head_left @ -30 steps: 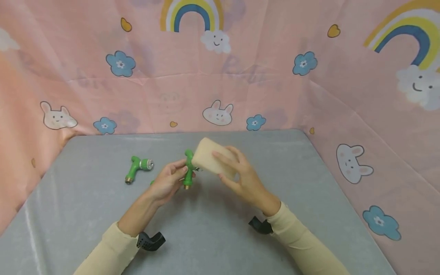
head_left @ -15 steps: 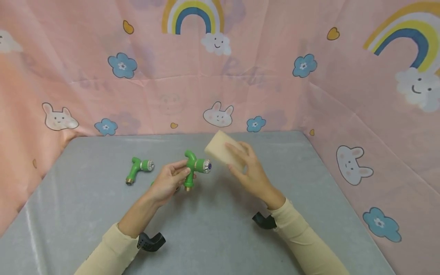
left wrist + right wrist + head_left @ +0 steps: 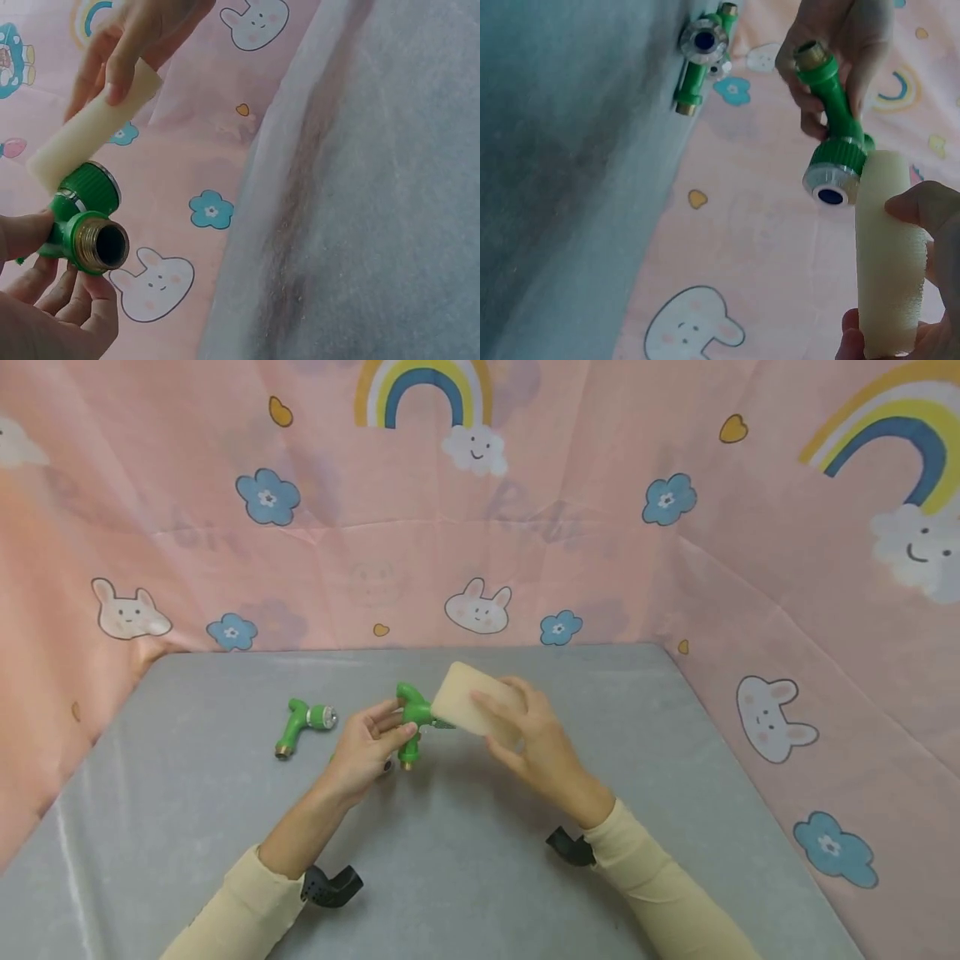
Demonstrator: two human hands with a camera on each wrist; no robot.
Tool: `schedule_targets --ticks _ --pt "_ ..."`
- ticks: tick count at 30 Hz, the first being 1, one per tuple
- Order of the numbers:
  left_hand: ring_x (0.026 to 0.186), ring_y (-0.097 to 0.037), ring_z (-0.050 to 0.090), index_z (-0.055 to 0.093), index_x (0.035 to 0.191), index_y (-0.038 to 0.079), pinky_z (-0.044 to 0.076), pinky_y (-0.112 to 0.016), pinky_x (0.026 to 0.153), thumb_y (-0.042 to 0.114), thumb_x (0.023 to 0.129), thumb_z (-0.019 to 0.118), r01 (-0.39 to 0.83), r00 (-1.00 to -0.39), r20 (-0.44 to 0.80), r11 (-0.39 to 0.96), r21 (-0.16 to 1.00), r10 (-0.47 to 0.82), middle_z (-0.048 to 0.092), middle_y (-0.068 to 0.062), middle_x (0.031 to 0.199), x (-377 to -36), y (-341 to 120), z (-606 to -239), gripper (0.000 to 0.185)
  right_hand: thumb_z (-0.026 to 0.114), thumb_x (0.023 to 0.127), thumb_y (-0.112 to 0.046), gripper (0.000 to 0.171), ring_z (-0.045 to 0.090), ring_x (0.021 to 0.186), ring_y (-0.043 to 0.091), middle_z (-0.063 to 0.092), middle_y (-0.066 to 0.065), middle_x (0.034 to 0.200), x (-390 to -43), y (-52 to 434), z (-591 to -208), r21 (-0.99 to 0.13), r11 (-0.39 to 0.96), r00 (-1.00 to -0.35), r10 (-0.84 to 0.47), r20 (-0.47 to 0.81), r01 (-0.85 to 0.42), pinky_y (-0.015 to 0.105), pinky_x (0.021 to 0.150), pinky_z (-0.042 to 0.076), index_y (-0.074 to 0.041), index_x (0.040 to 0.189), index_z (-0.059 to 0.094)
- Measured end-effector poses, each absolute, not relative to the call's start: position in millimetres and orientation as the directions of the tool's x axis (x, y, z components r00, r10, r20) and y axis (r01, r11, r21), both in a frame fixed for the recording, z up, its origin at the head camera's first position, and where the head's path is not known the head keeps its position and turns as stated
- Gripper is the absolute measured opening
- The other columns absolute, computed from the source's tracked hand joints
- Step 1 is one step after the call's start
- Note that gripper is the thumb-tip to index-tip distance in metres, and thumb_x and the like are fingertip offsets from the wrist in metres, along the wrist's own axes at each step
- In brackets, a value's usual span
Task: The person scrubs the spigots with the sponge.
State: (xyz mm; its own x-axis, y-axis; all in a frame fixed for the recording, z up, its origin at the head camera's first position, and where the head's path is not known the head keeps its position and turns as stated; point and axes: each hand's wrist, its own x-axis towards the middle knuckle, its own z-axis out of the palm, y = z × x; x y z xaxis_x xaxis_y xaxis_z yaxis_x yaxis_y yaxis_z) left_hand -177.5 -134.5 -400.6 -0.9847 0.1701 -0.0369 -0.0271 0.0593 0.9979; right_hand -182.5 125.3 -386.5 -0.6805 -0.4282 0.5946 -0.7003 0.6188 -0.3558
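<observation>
Evidently mid-wipe, the left hand (image 3: pixel 365 752) gripped the green plastic hose nozzle (image 3: pixel 411 722) above the table's middle while the right hand (image 3: pixel 534 745) pinched the cream rectangular sponge (image 3: pixel 467 708) against its head, probably needing another rubbing pass next.

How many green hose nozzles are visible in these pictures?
2. One green nozzle is held in the left hand, against the sponge. The other nozzle lies on the grey table, further left.
</observation>
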Motion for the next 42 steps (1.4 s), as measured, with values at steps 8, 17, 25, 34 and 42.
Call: schedule_targets --ticks 8,17,25,34,42 --pt "0.128 -0.040 0.060 0.042 0.149 -0.006 0.054 -0.014 0.090 0.003 0.098 0.062 0.014 -0.991 0.001 0.099 0.995 0.130 0.057 -0.030 0.140 -177.1 -131.6 -400.5 0.055 0.078 0.087 -0.010 0.054 0.053 0.120 0.044 0.049 0.027 0.138 -193.0 136.3 -384.0 -0.481 0.667 -0.792 -0.289 0.538 -0.569 0.055 0.087 0.057 -0.014 0.138 0.063" --pt "0.089 -0.008 0.073 0.062 0.124 -0.004 0.061 -0.021 0.075 -0.005 0.086 0.075 0.167 -0.986 0.165 0.114 0.979 0.034 0.069 -0.026 0.119 -174.1 -122.0 -404.3 0.041 0.072 0.092 -0.023 0.060 0.063 0.098 0.036 0.050 0.027 0.139 -174.1 111.8 -391.4 -0.514 0.603 -0.781 -0.348 0.518 -0.610 0.038 0.070 0.057 -0.017 0.148 0.053" --pt "0.088 -0.014 0.071 0.064 0.117 -0.001 0.061 -0.021 0.077 -0.008 0.082 0.075 0.240 -0.966 0.254 0.192 0.951 -0.047 0.070 -0.020 0.111 -171.3 -115.9 -406.9 0.037 0.070 0.095 -0.027 0.061 0.063 0.087 0.032 0.049 0.023 0.137 -181.1 116.6 -397.4 -0.550 0.676 -0.860 -0.275 0.430 -0.491 0.039 0.066 0.055 -0.021 0.151 0.049" --pt "0.091 -0.029 0.074 0.064 0.118 -0.001 0.063 -0.028 0.073 -0.005 0.081 0.079 0.434 -0.880 0.475 0.417 0.798 0.006 0.071 -0.017 0.112 -165.1 -113.1 -415.3 0.040 0.068 0.095 -0.031 0.059 0.063 0.088 0.034 0.050 0.021 0.138 -180.8 125.2 -388.9 -0.576 0.681 -0.878 -0.229 0.420 -0.453 0.043 0.070 0.056 -0.021 0.151 0.050" --pt "0.085 -0.025 0.073 0.067 0.111 0.006 0.063 -0.036 0.070 0.001 0.080 0.082 0.562 -0.737 0.667 0.647 0.515 0.109 0.073 -0.011 0.103 -162.6 -108.5 -417.3 0.035 0.074 0.090 -0.028 0.058 0.065 0.081 0.030 0.055 0.024 0.133 -169.6 113.2 -388.1 -0.471 0.697 -0.818 -0.304 0.489 -0.541 0.037 0.061 0.055 -0.021 0.145 0.057"
